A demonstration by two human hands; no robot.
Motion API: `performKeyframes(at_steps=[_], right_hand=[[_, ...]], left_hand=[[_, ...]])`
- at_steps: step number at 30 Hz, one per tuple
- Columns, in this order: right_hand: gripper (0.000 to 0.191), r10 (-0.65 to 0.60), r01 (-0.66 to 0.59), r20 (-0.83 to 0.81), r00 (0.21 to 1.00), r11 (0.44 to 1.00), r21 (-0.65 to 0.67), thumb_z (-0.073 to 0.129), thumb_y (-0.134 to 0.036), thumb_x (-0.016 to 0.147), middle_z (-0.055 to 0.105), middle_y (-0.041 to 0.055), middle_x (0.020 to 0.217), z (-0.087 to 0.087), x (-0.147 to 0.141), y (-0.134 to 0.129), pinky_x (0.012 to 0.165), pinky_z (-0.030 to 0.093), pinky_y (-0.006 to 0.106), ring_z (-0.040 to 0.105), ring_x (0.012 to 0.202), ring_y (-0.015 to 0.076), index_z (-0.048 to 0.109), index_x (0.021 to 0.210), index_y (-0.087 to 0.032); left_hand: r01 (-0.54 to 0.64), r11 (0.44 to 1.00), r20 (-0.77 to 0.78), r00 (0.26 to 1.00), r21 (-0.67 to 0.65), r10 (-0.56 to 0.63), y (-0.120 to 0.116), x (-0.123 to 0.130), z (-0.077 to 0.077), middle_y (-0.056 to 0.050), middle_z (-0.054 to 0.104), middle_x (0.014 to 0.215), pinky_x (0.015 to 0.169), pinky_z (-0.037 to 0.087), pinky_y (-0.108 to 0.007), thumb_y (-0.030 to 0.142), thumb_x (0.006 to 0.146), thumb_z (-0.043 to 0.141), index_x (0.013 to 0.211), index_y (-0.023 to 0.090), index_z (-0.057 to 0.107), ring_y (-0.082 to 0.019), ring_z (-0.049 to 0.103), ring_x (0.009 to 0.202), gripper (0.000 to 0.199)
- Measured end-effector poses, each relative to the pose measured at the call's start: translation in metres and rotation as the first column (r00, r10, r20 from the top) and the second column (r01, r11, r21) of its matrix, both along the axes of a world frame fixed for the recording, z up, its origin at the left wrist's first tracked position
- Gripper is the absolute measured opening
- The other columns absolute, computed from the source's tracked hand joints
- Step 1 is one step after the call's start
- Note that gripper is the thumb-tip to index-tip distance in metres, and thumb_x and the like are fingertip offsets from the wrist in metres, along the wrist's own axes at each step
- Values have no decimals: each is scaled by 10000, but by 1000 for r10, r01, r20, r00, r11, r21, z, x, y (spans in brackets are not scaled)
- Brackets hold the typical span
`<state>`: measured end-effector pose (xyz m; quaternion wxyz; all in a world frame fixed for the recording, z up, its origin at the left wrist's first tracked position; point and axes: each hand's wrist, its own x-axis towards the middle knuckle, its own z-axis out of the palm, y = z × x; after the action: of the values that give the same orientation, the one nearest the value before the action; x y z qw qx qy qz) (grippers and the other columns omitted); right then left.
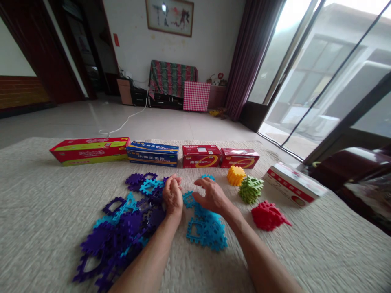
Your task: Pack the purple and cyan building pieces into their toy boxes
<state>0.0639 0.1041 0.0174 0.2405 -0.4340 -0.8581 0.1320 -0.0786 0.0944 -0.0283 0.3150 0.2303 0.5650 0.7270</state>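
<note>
My left hand (172,197) is turned on its side at the right edge of a heap of purple interlocking plastic building pieces (122,228). Its fingers are loosely curled, and nothing shows between them. Light blue pieces, such as a square frame (149,186), are mixed into that heap. My right hand (211,196) hovers over a smaller group of light blue pieces (210,230), thumb and fingers apart. It partly covers those pieces. Between the two hands lies a light blue window-like piece (188,199), close to the right fingertips.
Stacked yellow pieces (236,176), green pieces (251,189) and red pieces (269,215) sit on the right. Behind stand a red-and-yellow box (91,151), a blue box (152,154) and two red boxes (201,156). A white-and-red box (293,184) lies farther right on the beige cover (55,203).
</note>
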Motion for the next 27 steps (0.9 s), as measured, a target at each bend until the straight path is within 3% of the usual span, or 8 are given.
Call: performKeyframes(at_steps=[4,10,14,18,22,27], right_hand=[[421,89,-86,129,988,996,-31,676,-385,736,624,111,1030,-3,-19,-19,874,433,339,578,964,224,627,1089,-161],[313,137,-129,165,977,990,-58,617,-232,757,652,111,1029,0,-20,-19,875,408,282,581,1012,209,629,1054,-135],[207,89,-77,136,987,993,-90,472,-197,868,698,76,876,11,-15,-15,720,403,245,636,834,172,639,985,-162],[249,13,-5,84,996,996,-92,400,-179,909,690,51,765,10,-11,-10,645,387,234,632,723,160,628,1009,-166],[314,2,-1,31,1000,999,-49,470,-159,866,685,99,996,-1,-9,-5,785,436,268,631,920,193,570,1163,-156],[465,13,-11,111,994,1000,-16,600,-249,799,582,137,1206,-9,-9,-5,938,425,345,544,1126,238,508,1247,-163]], left_hand=[[-25,1000,43,999,10,24,0,-1,3,-116,701,938,701,509,-291,301,828,433,1108,137,603,-192,651,886,367],[-19,1000,64,998,7,18,1,-1,2,-122,701,944,707,517,-305,313,819,446,1096,136,608,-205,652,896,366],[-10,1000,64,998,-12,11,0,-1,5,-115,701,931,704,515,-299,295,801,455,1072,138,620,-204,650,892,354],[5,1000,53,999,-17,-4,-1,-1,6,-101,700,927,693,507,-279,293,801,457,1072,147,616,-195,650,895,347],[19,1000,37,999,-12,-18,0,-1,3,-96,702,935,697,510,-281,306,807,462,1072,158,616,-196,653,900,341],[18,1000,17,1000,-9,-18,0,0,1,-93,707,921,703,517,-294,300,819,455,1062,168,625,-202,657,900,325]])
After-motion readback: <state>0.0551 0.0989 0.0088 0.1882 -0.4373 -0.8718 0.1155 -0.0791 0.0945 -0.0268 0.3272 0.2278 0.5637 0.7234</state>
